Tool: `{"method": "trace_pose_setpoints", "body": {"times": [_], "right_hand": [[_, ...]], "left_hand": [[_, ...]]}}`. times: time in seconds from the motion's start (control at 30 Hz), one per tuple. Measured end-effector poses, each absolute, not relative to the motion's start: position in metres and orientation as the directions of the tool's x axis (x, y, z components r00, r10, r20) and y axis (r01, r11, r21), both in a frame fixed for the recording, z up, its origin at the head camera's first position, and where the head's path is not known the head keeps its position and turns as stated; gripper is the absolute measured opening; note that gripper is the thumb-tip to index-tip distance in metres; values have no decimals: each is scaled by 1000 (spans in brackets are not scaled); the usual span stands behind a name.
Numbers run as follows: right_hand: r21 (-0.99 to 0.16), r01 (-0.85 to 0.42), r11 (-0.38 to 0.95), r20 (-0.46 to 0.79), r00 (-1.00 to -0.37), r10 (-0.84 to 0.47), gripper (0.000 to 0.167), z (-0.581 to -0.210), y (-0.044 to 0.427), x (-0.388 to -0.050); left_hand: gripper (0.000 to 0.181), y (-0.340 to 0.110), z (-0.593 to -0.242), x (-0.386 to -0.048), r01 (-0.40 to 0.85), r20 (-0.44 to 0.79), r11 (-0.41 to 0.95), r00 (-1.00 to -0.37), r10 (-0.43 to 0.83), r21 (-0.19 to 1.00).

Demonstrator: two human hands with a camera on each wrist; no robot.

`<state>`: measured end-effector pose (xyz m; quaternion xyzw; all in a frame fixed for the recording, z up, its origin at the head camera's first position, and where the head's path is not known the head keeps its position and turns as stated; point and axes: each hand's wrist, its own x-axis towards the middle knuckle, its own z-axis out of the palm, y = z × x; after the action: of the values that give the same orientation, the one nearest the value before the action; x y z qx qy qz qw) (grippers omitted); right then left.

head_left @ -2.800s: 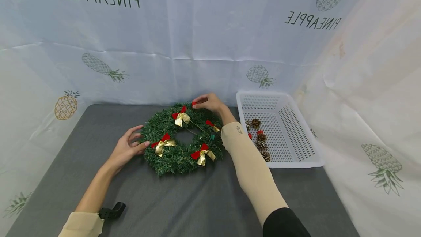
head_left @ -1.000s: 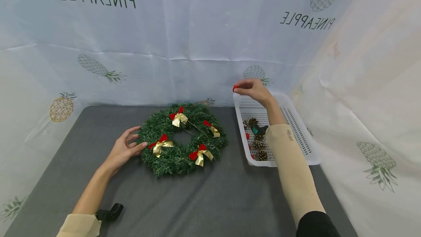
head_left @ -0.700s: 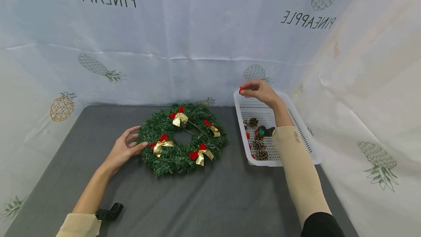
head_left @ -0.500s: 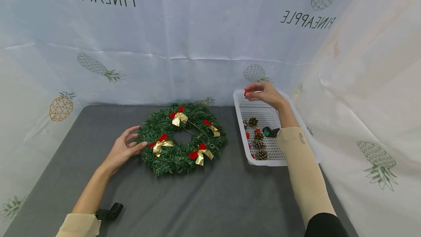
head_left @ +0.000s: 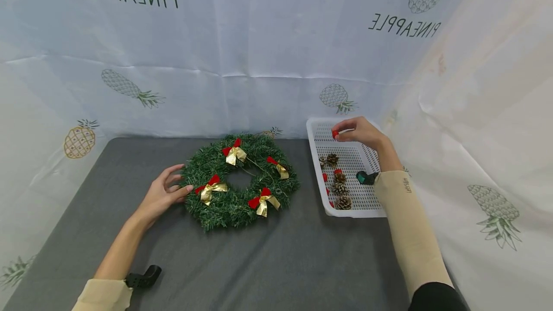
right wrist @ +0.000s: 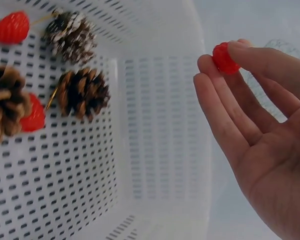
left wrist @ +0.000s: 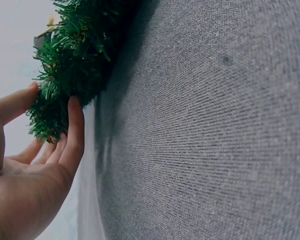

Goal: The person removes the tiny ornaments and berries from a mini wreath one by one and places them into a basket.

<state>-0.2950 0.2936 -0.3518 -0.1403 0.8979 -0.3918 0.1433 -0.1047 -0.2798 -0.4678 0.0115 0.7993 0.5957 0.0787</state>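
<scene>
My right hand (head_left: 364,132) pinches a red artificial raspberry (right wrist: 225,58) between thumb and fingertips, above the back part of the white plastic basket (head_left: 389,212). Several pine cones (head_left: 343,202) and more red berries (right wrist: 11,27) lie along the basket's left side. A green artificial wreath (head_left: 211,215) with red and gold bows (head_left: 211,190) lies flat on the grey cloth. At its left edge my left hand (head_left: 163,195) holds on, with the wreath's rim between thumb and fingers in the left wrist view.
A dark grey cloth (head_left: 242,272) covers the table. White curtains (head_left: 268,37) printed with pineapples hang behind and at the sides. The basket's raised walls surround the pine cones. Black wrist cameras (head_left: 144,277) are on both arms.
My right hand has gone from the wreath's back edge to the basket, then lowered rightward over it, keeping the red raspberry pinched. The left hand has stayed at the wreath.
</scene>
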Motion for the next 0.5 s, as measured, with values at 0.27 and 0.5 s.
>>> {"method": "trace_pose_setpoints", "body": {"times": [0.27,0.5], "right_hand": [[-716,-82,694,-240,-903,-355,38,-361,307,-296],[-663,-75,744,-298,-886,-355,37,-374,320,-296]], "left_hand": [[91,-280,-467,-104,-72,-109,284,-987,116,956],[91,-279,-467,-103,-69,-106,289,-988,112,955]]}}
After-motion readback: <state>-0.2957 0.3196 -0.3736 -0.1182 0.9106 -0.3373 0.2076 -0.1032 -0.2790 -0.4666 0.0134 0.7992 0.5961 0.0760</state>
